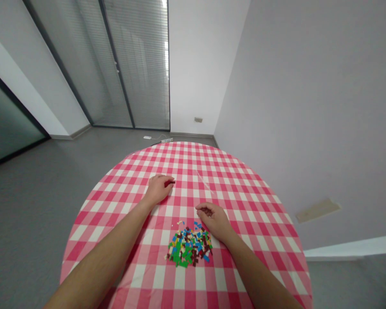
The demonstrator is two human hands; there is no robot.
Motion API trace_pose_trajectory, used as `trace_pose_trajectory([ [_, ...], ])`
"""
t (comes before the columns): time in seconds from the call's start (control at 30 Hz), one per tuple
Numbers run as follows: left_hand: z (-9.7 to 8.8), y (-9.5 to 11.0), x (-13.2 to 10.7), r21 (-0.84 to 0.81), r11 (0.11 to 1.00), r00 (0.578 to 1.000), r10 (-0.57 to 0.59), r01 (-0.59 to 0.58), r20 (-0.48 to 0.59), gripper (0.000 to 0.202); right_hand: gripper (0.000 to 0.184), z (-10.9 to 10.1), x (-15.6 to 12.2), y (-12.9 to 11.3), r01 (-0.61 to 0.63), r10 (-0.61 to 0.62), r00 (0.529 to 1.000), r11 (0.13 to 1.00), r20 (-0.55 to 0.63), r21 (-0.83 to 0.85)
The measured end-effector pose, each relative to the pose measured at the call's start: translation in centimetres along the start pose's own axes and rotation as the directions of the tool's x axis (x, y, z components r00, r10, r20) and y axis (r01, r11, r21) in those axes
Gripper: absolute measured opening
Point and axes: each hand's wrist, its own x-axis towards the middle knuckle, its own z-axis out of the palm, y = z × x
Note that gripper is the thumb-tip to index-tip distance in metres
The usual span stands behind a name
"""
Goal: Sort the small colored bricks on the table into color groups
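Two bare forearms (99, 253) reach forward from the bottom edge over a round table covered by a pink-and-white checked cloth (193, 296). Between them lies a loose pile of small plastic building bricks (180, 249) in green, blue, brown, yellow and white. The left hand (159, 189), farther out and beyond the pile, pinches a small dark reddish-brown piece (173, 182) between thumb and fingers. The right hand (216, 219) is just beside the pile's far right edge, fingers curled inward; whether they grip anything cannot be told.
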Motion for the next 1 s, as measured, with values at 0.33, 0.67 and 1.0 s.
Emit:
trace_pose_trajectory([
  [0.33,0.2,-0.14,-0.03,0.02,0.999,0.999,0.046,-0.046,-0.002,0.023,0.022,0.09,0.18,0.26,0.009,-0.009,1.0,1.0,-0.007,0.021],
  [0.67,0.34,-0.36,0.08,0.015,0.998,0.998,0.057,-0.057,-0.01,0.022,0.02,-0.05,0.05,0.18,0.013,-0.013,1.0,1.0,-0.004,0.003],
  [1.0,0.34,-0.39,0.14,-0.001,0.999,0.999,0.053,-0.053,-0.011,0.021,0.021,0.03,0.07,0.15,0.004,-0.004,1.0,1.0,-0.008,0.009],
])
